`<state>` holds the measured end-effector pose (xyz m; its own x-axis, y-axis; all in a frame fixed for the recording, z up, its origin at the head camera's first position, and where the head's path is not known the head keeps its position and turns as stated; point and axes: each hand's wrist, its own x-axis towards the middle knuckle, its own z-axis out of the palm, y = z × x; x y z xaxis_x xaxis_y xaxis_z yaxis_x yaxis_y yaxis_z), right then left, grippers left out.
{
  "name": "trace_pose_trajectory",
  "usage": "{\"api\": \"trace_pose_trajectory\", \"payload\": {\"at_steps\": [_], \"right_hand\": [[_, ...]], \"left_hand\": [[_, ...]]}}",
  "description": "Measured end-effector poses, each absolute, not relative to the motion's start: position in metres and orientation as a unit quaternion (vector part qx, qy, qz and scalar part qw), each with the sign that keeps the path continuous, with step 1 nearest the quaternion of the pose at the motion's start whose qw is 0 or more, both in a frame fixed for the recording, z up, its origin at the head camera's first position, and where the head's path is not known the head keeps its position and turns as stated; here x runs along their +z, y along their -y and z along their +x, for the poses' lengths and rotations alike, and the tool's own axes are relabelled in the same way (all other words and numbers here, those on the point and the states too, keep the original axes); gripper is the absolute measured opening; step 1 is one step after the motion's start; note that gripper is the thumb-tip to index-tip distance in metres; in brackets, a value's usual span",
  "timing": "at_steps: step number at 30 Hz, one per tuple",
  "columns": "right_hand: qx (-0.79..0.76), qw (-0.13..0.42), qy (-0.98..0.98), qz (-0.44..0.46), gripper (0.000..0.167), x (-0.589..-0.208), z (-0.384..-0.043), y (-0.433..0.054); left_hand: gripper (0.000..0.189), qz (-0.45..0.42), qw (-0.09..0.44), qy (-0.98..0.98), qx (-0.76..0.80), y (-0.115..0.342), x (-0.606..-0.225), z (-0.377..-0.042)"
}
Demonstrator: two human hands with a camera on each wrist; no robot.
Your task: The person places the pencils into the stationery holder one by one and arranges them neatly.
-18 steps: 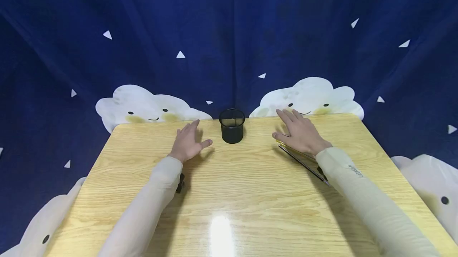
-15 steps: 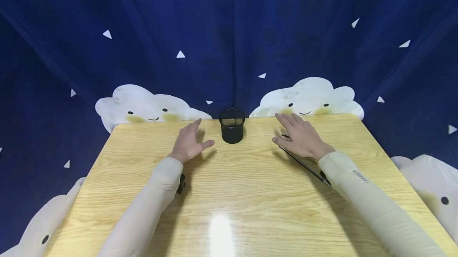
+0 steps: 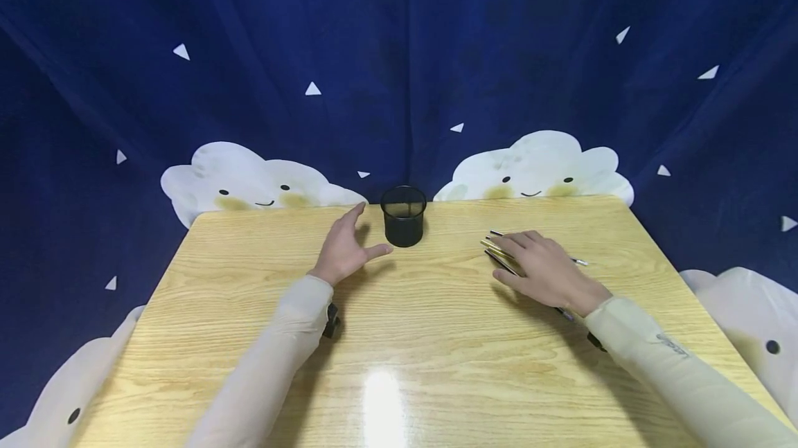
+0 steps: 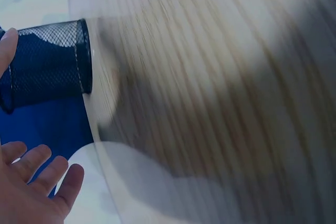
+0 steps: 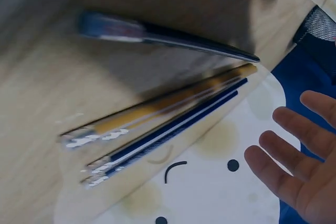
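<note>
A black mesh pen cup (image 3: 404,230) stands upright at the table's back edge. Just left of it is my left hand (image 3: 344,248), thumb and fingers spread apart, holding nothing. In the left wrist view the thumb tip overlaps the rim of the cup (image 4: 50,66). My right hand (image 3: 548,273) hovers palm down over several pencils at the right, fingers extended and nothing in its grasp; it partly hides them in the head view. The right wrist view shows yellow pencils (image 5: 157,107), dark blue pencils (image 5: 173,129) and a dark stick with a blue end (image 5: 178,39), lying side by side.
The light wood table (image 3: 399,316) ends right behind the cup. A dark blue curtain (image 3: 312,32) with white clouds and triangles hangs behind and around it. Both sleeves (image 3: 268,351) reach in from the front.
My left hand has moved right, closer to the cup. My right hand has drawn back toward me and slightly right, uncovering more of the pencils. The head view has tilted slightly.
</note>
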<state>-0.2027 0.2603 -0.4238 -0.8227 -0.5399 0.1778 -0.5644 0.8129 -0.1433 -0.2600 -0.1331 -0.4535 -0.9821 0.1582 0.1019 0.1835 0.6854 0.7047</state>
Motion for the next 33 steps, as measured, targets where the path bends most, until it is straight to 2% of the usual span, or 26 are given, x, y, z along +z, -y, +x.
{"api": "trace_pose_trajectory", "payload": {"at_steps": [9, 19, 33], "right_hand": [[0.087, 0.094, 0.953, 0.276, 0.046, -0.437, -0.193, -0.275], [0.098, 0.064, 0.963, 0.244, 0.034, -0.444, -0.195, -0.282], [0.111, 0.051, 0.964, 0.236, 0.013, -0.45, -0.2, -0.285]], "left_hand": [[0.115, -0.086, 0.009, 0.89, -0.447, 0.114, -0.457, -0.263], [0.117, -0.072, 0.005, 0.875, -0.478, 0.1, -0.465, -0.27], [0.112, -0.057, 0.011, 0.854, -0.518, 0.087, -0.472, -0.279]]}}
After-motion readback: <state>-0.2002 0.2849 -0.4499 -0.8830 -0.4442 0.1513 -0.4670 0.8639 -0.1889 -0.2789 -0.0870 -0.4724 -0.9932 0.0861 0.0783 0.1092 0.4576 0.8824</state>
